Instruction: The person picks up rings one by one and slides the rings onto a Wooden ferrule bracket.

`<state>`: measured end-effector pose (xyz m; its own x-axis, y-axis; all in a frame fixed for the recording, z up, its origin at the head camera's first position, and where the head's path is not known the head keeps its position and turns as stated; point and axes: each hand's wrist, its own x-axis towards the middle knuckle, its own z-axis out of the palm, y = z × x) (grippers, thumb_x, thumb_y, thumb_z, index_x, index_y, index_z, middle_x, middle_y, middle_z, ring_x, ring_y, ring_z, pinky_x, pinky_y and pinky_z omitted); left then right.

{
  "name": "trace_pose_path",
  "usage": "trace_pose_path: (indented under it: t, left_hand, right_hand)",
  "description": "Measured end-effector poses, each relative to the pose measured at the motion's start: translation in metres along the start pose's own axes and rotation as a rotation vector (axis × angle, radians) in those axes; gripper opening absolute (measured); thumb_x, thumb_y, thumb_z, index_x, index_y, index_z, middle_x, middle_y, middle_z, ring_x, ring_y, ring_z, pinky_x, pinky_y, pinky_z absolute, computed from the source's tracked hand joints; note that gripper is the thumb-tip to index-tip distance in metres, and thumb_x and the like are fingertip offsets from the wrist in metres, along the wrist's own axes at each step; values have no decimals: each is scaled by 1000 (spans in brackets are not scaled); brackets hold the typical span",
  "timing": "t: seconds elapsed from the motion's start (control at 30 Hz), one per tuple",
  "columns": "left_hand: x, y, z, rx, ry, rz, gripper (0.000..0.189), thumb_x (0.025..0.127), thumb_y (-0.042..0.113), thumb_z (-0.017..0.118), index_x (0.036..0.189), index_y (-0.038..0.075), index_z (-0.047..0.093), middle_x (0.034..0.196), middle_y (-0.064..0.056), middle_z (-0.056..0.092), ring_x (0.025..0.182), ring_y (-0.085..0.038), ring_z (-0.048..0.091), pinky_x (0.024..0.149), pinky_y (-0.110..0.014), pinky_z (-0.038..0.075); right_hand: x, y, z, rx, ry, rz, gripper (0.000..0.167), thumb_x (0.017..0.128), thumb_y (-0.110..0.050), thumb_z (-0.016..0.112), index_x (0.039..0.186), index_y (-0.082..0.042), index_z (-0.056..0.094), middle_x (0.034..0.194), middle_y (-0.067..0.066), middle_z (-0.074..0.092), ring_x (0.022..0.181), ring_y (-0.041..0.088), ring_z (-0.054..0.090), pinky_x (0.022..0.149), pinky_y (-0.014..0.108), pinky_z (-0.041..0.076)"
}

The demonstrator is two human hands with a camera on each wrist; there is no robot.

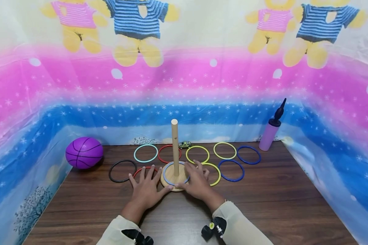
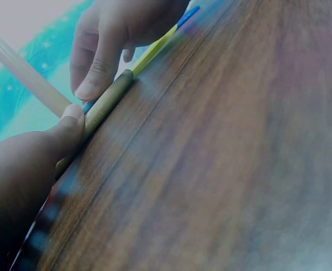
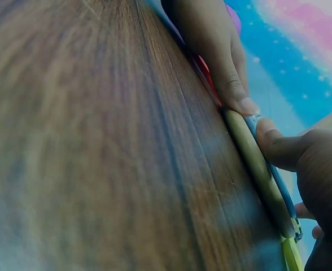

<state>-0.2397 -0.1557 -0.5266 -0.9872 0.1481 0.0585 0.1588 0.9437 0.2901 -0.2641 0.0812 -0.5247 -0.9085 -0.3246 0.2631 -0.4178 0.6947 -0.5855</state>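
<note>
Would expect a light, fairly stiff, slightly slick and hardly fragile pale-blue ring [image 1: 164, 174]; best to take by the rim, at opposite sides. Lies around the foot of the upright peg [image 1: 175, 146], flat on the wooden base [image 1: 170, 173], on the tabletop [image 1: 178, 211]. Being round, shows no long axis; opens upward along the peg. With left hand [image 1: 146, 191] spread wide, with thumb near the front edge; with right hand [image 1: 198, 182] bent over the right side, cannot tell whether pinching

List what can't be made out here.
Head: near side of nearer thin red ring, hidden by left hand.
Head: left side of nearest thin yellow ring, behind right hand.
Head: markings on green-black toy car, too small.
Left wrist: top of pale wooden peg, cut off by left edge.
</note>
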Motion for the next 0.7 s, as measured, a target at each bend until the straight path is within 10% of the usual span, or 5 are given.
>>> trace_pose_path:
  t: [0.7]
  left_hand:
    - [-2,-1,0,-1,4,6,94,99,82,54,172,24,40,179,-18,32,166,-56,18,119,-94,0]
  right_hand:
    - [-10,13,-15,-27,89,-8,80,91,-44,90,155,-7,61,166,16,52,160,45,33,114,76,23]
